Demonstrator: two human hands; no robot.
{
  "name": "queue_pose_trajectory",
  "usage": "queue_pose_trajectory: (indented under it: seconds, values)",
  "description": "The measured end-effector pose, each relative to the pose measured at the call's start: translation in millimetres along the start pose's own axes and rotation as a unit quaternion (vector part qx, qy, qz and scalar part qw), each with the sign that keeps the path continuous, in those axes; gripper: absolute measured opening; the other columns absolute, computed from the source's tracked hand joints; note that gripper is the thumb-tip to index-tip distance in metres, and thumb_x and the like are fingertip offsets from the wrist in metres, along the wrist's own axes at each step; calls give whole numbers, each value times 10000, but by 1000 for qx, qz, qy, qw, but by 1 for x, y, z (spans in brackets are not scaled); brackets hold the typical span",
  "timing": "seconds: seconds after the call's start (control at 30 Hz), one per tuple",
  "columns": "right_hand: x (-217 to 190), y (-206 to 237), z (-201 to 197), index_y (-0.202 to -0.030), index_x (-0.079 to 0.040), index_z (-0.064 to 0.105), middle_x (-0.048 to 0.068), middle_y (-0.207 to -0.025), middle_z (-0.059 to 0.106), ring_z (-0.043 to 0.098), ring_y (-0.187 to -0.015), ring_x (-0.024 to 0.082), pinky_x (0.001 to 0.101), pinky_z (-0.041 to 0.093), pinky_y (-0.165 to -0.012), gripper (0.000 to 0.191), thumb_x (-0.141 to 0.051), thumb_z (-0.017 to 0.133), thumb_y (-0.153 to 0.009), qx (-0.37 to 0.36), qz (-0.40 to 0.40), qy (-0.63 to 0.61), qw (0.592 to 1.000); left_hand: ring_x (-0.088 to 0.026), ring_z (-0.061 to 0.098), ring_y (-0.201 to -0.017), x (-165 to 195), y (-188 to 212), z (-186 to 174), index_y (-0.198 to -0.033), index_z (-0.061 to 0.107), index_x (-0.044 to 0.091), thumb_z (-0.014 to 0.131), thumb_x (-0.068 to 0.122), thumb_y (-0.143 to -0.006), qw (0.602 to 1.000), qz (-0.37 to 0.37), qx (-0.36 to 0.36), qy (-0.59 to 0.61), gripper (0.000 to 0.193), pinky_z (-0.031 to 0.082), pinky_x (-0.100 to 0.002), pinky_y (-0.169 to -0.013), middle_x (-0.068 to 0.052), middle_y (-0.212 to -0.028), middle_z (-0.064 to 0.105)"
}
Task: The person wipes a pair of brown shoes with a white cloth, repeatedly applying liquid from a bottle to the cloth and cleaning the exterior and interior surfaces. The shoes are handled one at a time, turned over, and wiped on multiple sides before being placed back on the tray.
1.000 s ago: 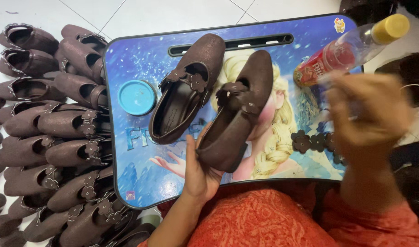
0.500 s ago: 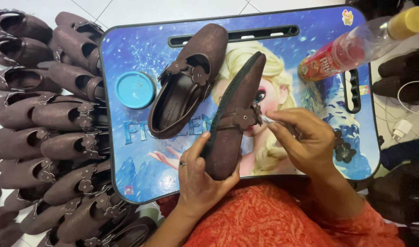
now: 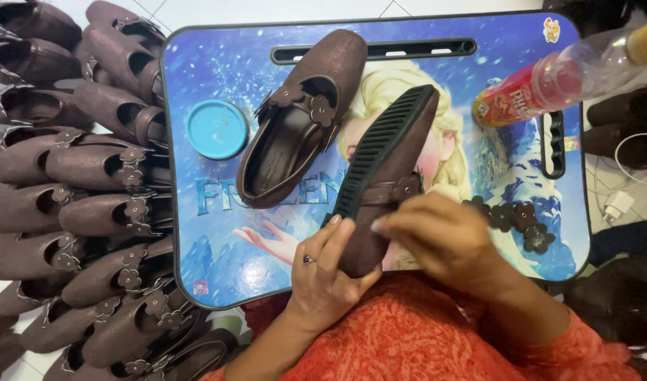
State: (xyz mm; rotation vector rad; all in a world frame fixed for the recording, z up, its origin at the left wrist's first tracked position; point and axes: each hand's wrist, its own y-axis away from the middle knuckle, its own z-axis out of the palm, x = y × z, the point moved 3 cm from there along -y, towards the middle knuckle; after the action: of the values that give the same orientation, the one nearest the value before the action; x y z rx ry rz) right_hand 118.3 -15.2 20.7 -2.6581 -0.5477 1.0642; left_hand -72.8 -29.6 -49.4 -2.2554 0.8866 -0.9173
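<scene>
My left hand (image 3: 329, 271) grips the heel end of a brown shoe (image 3: 388, 169), tipped on its side so its black ribbed sole faces left. My right hand (image 3: 443, 236) rests against the shoe's strap side, fingers pinched together near a small brown flower on the strap; what it pinches is hidden. A second brown shoe (image 3: 300, 116) with flower trims lies open side up on the blue picture-printed lap tray (image 3: 218, 233). Several loose brown flower pieces (image 3: 524, 222) lie on the tray to the right of my right hand.
A round blue lid (image 3: 217, 129) sits on the tray's left part. A clear plastic bottle (image 3: 563, 74) with a red label and yellow cap lies at the top right. Several matching brown shoes (image 3: 91, 183) are piled on the floor at left. A white charger (image 3: 616, 204) lies at right.
The held shoe has been rolled further onto its side, so the black ribbed sole now shows. My right hand came from near the bottle down to the strap and stays there.
</scene>
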Motion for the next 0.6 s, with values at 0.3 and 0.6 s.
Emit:
queue_pose_trajectory:
  seconds: [0.3, 0.6]
  values:
    - [-6, -40, 10, -1010, -76, 736, 95, -937, 660, 662, -850, 279, 387, 536, -712, 147, -54, 782, -872, 43, 5, 145, 988, -361, 646, -1237, -2, 23, 14, -1604, -316, 434, 896, 241, -924, 999, 18, -31, -18, 1403, 566, -417, -850, -85, -1544, 355]
    - [23, -57, 4, -970, -77, 731, 87, -890, 655, 655, -832, 285, 397, 518, -713, 101, -55, 788, -890, 37, -18, 131, 991, -286, 652, -1063, -4, -9, -2, -1508, 155, 144, 915, 237, -654, 993, -57, -98, -22, 1147, 528, -397, -842, -121, -1397, 587]
